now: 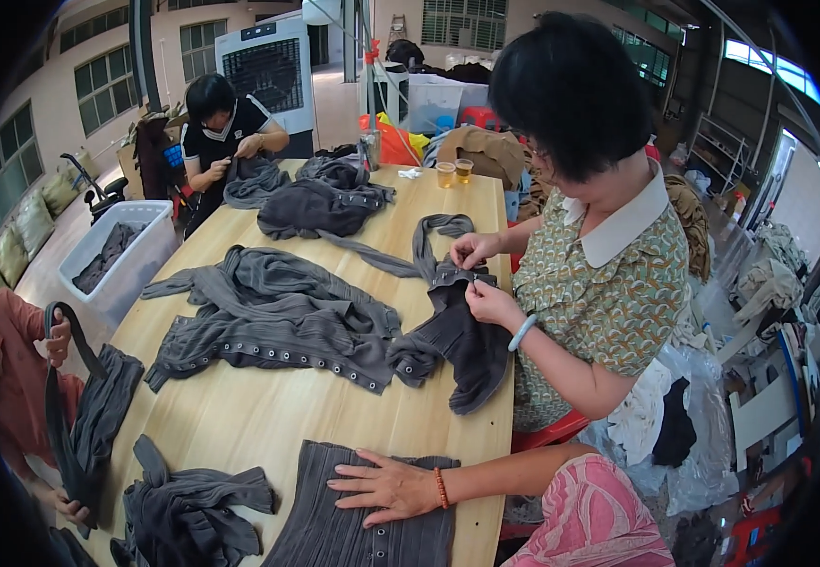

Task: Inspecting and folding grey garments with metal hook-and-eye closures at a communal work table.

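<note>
My right hand, with a beaded bracelet at the wrist and a pink patterned sleeve, comes in from the lower right. It lies flat on a dark grey ribbed garment, fingers spread, gripping nothing. A line of round metal eyelets runs down that garment below the palm; its lower end is cut off by the frame edge. My left hand is not in view. Just left of the garment is a crumpled dark grey garment. Farther up the table a long-sleeved grey cardigan lies spread, eyelets along its near edge.
At the wooden table, a person in a patterned blouse handles a dark garment. Another in a red top holds dark fabric; a third works at the far end. Two cups and a white bin are there.
</note>
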A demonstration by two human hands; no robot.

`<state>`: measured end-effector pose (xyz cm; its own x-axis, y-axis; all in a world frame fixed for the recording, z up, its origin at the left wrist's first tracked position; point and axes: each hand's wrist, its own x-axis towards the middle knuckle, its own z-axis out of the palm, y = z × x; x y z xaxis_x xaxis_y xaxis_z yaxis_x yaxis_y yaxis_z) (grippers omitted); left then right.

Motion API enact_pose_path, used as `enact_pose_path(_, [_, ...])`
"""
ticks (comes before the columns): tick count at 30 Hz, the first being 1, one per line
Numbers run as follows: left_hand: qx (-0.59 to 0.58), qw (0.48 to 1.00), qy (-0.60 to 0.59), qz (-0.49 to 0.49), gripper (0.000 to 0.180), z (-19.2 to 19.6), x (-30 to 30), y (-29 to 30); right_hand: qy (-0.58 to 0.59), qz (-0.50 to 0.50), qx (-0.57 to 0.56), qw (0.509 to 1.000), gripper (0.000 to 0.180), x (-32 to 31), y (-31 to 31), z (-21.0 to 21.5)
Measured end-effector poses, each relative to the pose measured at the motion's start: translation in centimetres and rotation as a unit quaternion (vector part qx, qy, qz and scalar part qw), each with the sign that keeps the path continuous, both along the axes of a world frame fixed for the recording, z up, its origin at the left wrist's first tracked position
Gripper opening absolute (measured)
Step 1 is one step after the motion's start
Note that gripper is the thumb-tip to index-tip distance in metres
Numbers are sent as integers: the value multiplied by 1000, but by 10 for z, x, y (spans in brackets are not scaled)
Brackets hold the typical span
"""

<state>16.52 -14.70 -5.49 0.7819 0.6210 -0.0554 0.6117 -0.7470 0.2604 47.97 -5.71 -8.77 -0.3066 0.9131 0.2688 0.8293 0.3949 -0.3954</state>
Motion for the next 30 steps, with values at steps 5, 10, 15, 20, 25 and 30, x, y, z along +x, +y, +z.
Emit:
enact_pose_path(5, [-16,999,37,20,72,-2,5,8,-4,-29,8,1000,55,12,-3,0])
enact_pose_path(10, [-21,995,77,68,76,0,9,7,5,-22,9,1000,54,17,1,0])
enact_pose_path(15, [23,991,-3,133,86,-24,-9,-3,-15,-12,16,1000,55,13,0,5])
enact_pose_path(20, [76,986,15,151,89,-43,-51,-7,-24,-49,36,998,51,18,-16,1])
enact_pose_path(25, [91,975,21,203,91,-32,-91,-21,-40,-44,30,998,52,15,-8,0])
enact_pose_path(30, [70,952,124,271,86,17,-103,-24,-57,-22,54,997,49,26,10,16])
